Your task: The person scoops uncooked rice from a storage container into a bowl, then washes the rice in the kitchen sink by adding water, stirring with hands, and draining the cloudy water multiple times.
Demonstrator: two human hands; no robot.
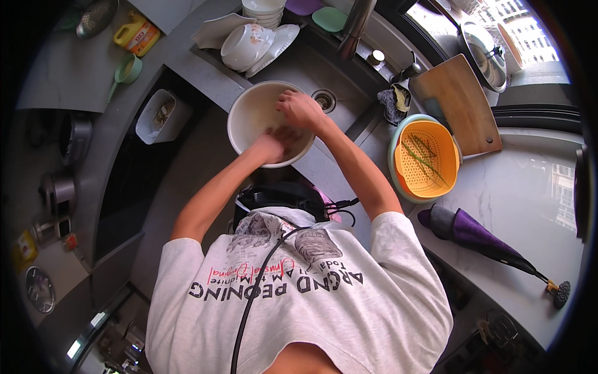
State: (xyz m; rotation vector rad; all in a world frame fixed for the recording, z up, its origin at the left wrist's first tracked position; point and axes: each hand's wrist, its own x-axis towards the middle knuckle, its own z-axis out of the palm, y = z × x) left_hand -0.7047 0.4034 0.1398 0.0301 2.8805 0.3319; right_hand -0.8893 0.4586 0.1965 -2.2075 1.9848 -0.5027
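Observation:
A large white bowl (243,117) sits at the front edge of a dark sink (299,61), its opening towards me. My left hand (280,142) reaches inside it, low against the inner wall, and is blurred. Over the bowl's right side, my right hand (301,110) bends its fingers inward, with the fingertips near the inner surface. Whether either hand grips something is hidden. Just right of the bowl, the sink's drain (323,100) shows. A metal faucet (356,30) rises beyond it.
White dishes (247,46) lean at the sink's left. To the right are a scouring pad (388,104), a yellow colander (425,159) with green stalks, a wooden cutting board (460,107) and a folded purple umbrella (479,233). A white bin (161,117) stands left.

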